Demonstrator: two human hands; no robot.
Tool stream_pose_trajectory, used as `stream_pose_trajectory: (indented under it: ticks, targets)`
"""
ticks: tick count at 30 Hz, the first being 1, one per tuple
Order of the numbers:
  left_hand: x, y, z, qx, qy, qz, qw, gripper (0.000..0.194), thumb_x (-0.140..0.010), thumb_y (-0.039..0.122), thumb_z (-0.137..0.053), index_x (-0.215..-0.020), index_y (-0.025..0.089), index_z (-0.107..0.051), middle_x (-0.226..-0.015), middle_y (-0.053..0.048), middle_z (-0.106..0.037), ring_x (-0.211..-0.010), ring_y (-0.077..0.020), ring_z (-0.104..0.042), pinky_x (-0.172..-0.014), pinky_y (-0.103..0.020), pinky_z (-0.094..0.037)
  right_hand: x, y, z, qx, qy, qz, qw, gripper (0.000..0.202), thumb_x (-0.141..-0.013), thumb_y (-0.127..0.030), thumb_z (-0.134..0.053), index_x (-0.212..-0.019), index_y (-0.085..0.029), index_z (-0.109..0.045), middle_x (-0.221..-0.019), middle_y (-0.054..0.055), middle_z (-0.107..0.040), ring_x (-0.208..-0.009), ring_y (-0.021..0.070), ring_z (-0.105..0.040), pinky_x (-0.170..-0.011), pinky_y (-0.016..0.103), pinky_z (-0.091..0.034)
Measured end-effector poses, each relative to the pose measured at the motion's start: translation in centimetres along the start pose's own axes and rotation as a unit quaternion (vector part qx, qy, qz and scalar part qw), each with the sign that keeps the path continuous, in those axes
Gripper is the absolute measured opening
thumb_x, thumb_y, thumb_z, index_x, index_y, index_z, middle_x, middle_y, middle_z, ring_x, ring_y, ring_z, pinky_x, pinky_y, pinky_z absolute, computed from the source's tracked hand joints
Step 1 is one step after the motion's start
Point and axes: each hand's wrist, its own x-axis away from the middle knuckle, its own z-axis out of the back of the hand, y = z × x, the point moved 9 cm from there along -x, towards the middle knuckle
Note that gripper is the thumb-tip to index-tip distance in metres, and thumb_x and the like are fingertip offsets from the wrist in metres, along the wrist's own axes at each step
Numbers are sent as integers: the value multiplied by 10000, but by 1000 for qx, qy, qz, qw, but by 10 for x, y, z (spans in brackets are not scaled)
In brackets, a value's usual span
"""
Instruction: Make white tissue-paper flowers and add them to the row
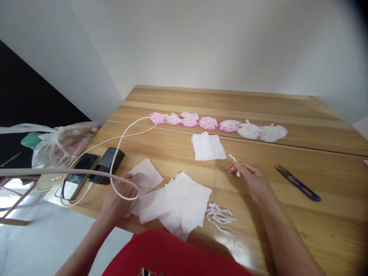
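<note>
My left hand [122, 195] is closed on the edge of a thin white tissue sheet [151, 174], its fingers partly hidden behind a white cable. Right beside it, a loose pile of similar white sheets [186, 199] lies near the table's front edge. A short white strip [238, 173], twisted at its upper end, is pinched between the thumb and fingers of my right hand [251, 178]. Several white strips [220, 214] lie tangled to the right of the pile. Just beyond my right hand rests a squarish stack of white sheets [208, 147].
Several crumpled pink-and-white rosettes [208, 123] and two white bunches [273, 133] form a row farther back. Purple-handled thread snips [299, 184] lie at right. At left are a phone [76, 182], a black device [110, 161], the looping white cable [125, 132] and a plastic bag [63, 143].
</note>
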Motion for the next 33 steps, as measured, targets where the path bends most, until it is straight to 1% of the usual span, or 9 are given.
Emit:
stream_pose_trajectory:
  ticks: [4,8,10,15,18,21,27,31,33]
  targets:
    - [-30,14,-19,64,-18,-7,998,352,-946,224,-376,-1219,208,-599,-1036,-96,-669,-954,-216,-638,-848,-358,-539,0,3,2,-17,6,-12,1000,401,-714,-612,-705,-634,-220,-711,-813,58,-728,-714,172,-595,-724,300,-473]
    - [-46,46,-22,153,-44,-41,986,325,-959,263,-398,-1212,222,-598,-990,-76,-665,-892,-194,-640,-773,-318,-540,0,2,1,-17,4,-20,1000,425,-697,-633,-707,-616,-215,-703,-818,65,-729,-720,179,-595,-709,305,-469]
    - [-51,58,-12,172,-32,-51,983,341,-955,233,-398,-1247,217,-575,-1032,-87,-664,-919,-194,-641,-790,-323,-539,0,1,0,-10,3,-19,1000,436,-684,-646,-709,-613,-215,-704,-803,67,-728,-720,184,-596,-710,311,-469]
    - [-68,77,29,121,63,-60,989,390,-937,218,-423,-1308,234,-544,-1188,-126,-625,-1088,-258,-589,-919,-433,-512,-1,1,-4,7,-6,-17,1000,448,-671,-663,-704,-613,-219,-708,-790,70,-734,-719,194,-605,-721,319,-470]
    - [-80,83,31,122,65,-75,988,425,-937,246,-431,-1358,235,-493,-1306,-134,-577,-1201,-270,-542,-1002,-473,-476,-1,2,-5,14,-7,-19,1000,458,-665,-672,-701,-604,-219,-703,-781,70,-733,-740,200,-611,-725,313,-466]
    - [-100,64,24,152,89,-30,984,476,-931,282,-436,-1399,199,-437,-1415,-149,-508,-1321,-283,-471,-1095,-517,-399,0,1,-6,15,-8,-19,1000,476,-653,-692,-695,-609,-218,-706,-786,67,-731,-740,195,-605,-710,302,-466]
    - [-164,-15,17,201,187,147,950,608,-860,282,-524,-1431,136,-375,-1476,-187,-443,-1399,-319,-387,-1164,-505,-305,1,-3,-9,-1,-13,-16,1000,496,-616,-714,-707,-619,-217,-716,-768,63,-722,-713,181,-586,-701,294,-466]
    - [-214,-35,14,62,142,191,969,571,-846,292,-566,-1362,81,-440,-1436,-229,-464,-1367,-353,-401,-1137,-489,-308,3,-7,-12,5,-20,-12,1000,508,-612,-723,-699,-615,-216,-714,-784,68,-726,-730,189,-590,-710,298,-470]
    - [-231,-34,8,-25,91,157,983,469,-864,295,-544,-1277,75,-516,-1378,-234,-512,-1303,-348,-454,-1088,-470,-342,3,-7,-12,11,-20,-14,1000,505,-613,-724,-696,-620,-219,-716,-789,68,-728,-735,192,-594,-713,299,-472]
